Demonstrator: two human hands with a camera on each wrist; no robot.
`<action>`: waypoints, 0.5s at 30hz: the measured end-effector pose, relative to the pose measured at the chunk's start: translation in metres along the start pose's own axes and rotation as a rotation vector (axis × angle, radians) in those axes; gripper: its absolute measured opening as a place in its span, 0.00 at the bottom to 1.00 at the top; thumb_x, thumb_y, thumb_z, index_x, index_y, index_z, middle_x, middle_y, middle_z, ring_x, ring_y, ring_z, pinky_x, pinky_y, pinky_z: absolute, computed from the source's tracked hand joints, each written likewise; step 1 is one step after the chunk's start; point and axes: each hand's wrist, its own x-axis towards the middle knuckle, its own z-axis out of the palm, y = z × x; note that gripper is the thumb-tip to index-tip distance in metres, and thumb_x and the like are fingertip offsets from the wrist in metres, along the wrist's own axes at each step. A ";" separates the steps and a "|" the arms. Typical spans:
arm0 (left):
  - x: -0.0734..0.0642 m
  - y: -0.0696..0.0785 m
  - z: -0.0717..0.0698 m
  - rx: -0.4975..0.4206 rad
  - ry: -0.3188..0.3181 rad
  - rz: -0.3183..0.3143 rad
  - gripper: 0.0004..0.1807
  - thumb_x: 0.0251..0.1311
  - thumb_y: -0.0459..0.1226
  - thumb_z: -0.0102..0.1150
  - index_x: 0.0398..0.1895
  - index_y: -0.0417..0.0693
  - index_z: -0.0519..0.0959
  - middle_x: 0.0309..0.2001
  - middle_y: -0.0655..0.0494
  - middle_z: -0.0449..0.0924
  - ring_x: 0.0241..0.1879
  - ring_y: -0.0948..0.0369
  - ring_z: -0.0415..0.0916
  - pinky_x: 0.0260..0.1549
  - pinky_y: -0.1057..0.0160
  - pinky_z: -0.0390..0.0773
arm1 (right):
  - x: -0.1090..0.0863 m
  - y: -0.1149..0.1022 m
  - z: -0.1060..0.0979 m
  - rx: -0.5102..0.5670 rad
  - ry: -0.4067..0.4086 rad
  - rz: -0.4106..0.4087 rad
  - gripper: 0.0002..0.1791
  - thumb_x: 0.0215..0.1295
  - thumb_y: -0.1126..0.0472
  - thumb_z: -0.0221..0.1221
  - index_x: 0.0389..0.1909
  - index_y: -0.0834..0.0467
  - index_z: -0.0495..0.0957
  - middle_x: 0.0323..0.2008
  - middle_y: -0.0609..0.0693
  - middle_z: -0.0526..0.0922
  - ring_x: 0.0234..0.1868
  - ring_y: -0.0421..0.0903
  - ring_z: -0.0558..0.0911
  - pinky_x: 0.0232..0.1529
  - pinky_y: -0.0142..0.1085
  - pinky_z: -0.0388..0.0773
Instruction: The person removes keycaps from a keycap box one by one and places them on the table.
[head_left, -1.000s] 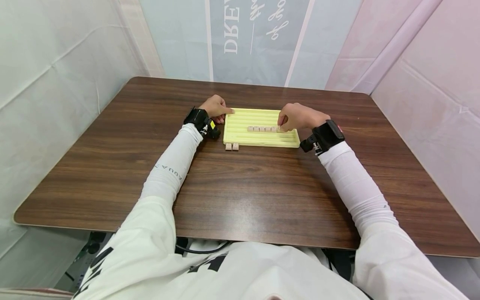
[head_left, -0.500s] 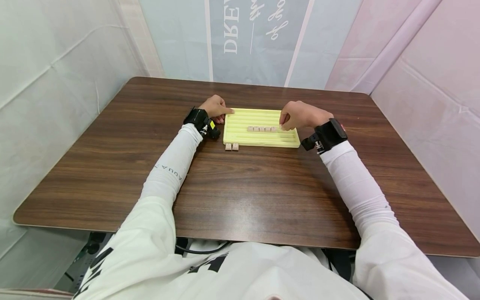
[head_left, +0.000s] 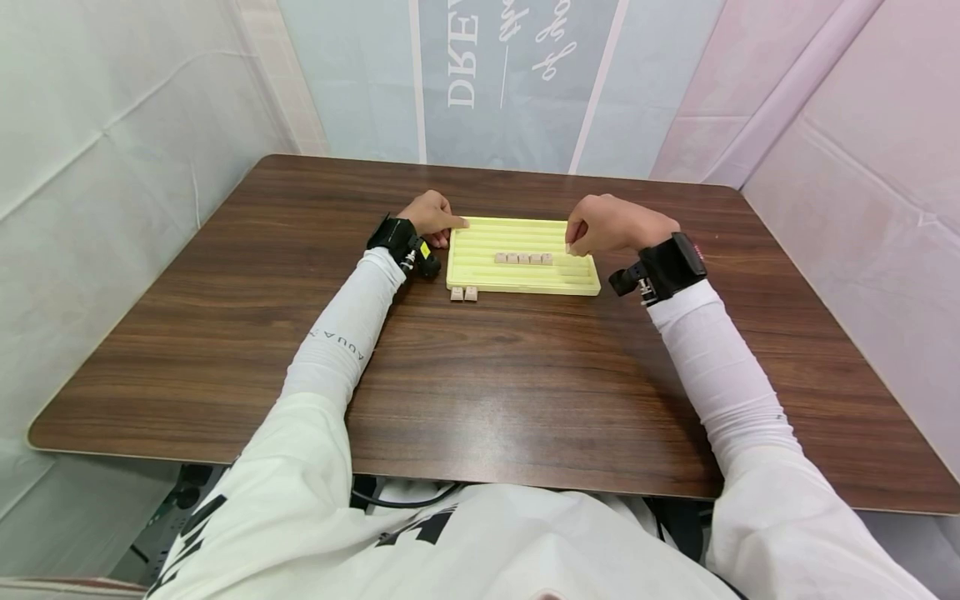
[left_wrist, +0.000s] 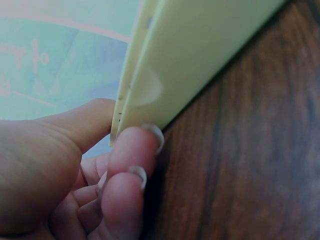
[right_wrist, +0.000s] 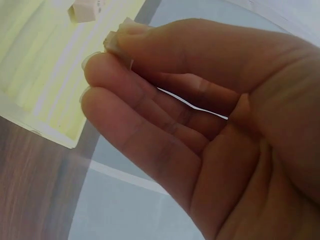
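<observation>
A shallow yellow tray (head_left: 523, 285) with ridged rows lies on the table. Its far left corner is pinched by my left hand (head_left: 431, 214), thumb on the top rim and fingertips against the side wall (left_wrist: 195, 55). My right hand (head_left: 617, 225) is over the tray's right part. Between its thumb and fingers it pinches a small beige keycap (right_wrist: 116, 44), partly hidden by the fingertips. Several keycaps (head_left: 523, 258) stand in a row in the tray's middle, left of that hand. In the right wrist view, one keycap (right_wrist: 86, 10) of the row shows dark markings.
Two more keycaps (head_left: 463, 293) sit on the brown wooden table (head_left: 480, 383), right along the tray's front edge near its left corner. Fabric curtains (head_left: 352, 83) hang behind the table and on both sides.
My right hand has shifted right and slightly away from the row, taking the keycap from the row's right end with it. The left hand and the tray have stayed put.
</observation>
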 end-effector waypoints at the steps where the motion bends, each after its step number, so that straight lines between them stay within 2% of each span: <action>1: 0.000 0.000 0.000 0.002 0.002 0.000 0.17 0.62 0.47 0.61 0.29 0.42 0.74 0.15 0.58 0.76 0.14 0.65 0.75 0.21 0.66 0.81 | -0.002 0.000 -0.001 0.000 -0.003 0.002 0.11 0.64 0.59 0.57 0.45 0.55 0.82 0.43 0.51 0.82 0.41 0.50 0.79 0.40 0.39 0.75; 10: -0.010 0.005 0.000 -0.008 0.016 0.031 0.17 0.62 0.47 0.61 0.28 0.42 0.74 0.16 0.57 0.76 0.14 0.64 0.75 0.20 0.66 0.80 | -0.016 -0.005 -0.012 -0.022 0.015 -0.025 0.11 0.65 0.59 0.59 0.46 0.56 0.82 0.45 0.53 0.83 0.44 0.49 0.81 0.44 0.41 0.77; 15: -0.010 0.005 0.002 0.009 0.017 0.018 0.17 0.63 0.48 0.60 0.30 0.42 0.74 0.16 0.59 0.76 0.14 0.66 0.75 0.21 0.66 0.80 | -0.024 -0.009 -0.017 -0.031 0.023 -0.027 0.11 0.65 0.58 0.59 0.45 0.55 0.82 0.45 0.53 0.83 0.45 0.49 0.81 0.45 0.41 0.77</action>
